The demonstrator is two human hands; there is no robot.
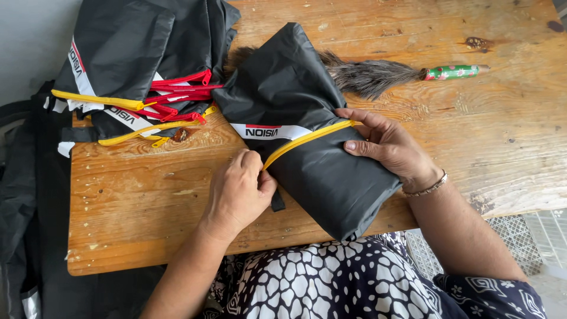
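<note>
Black fabric bag (319, 171) with a yellow zipper (307, 140) lies diagonally across the near middle of the wooden bench (147, 201), its lower end overhanging the front edge. Left hand (239, 192) is at the zipper's lower end, fingers curled tight together, pinching there; can't tell if it's the pull or the fabric. Right hand (387, 145) rests flat on the bag's right side by the zipper's upper end, fingers extended and close together, thumb pressed on the fabric. Stack of similar black bags (139, 65) with yellow and red zippers sits at the bench's far left corner. Feather duster (384, 75) with a green patterned handle lies behind the bag, partly under it.
</note>
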